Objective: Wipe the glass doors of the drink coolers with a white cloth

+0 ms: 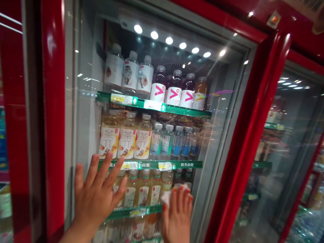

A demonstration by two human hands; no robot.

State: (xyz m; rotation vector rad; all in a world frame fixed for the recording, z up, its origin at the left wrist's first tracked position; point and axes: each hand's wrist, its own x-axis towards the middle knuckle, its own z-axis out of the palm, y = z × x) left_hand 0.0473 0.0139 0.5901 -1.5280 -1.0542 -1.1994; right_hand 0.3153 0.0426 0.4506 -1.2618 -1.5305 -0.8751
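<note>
My left hand [97, 192] lies flat with fingers spread against the glass door [222, 111] of a red-framed drinks fridge. My right hand [178, 212] presses a small white cloth [167, 197] to the same glass, lower and further right, fingers together over the cloth. Behind the glass, green shelves [154, 105] hold rows of bottles: white-labelled water and purple drinks [173, 89] on top, tea bottles [126, 136] and blue-labelled bottles in the middle, pale juice bottles below.
The fridge's red frame [249, 128] runs diagonally at right, with another glass-door fridge [291, 141] beyond it. A red post [53, 114] stands at left. Ceiling lights reflect in the glass.
</note>
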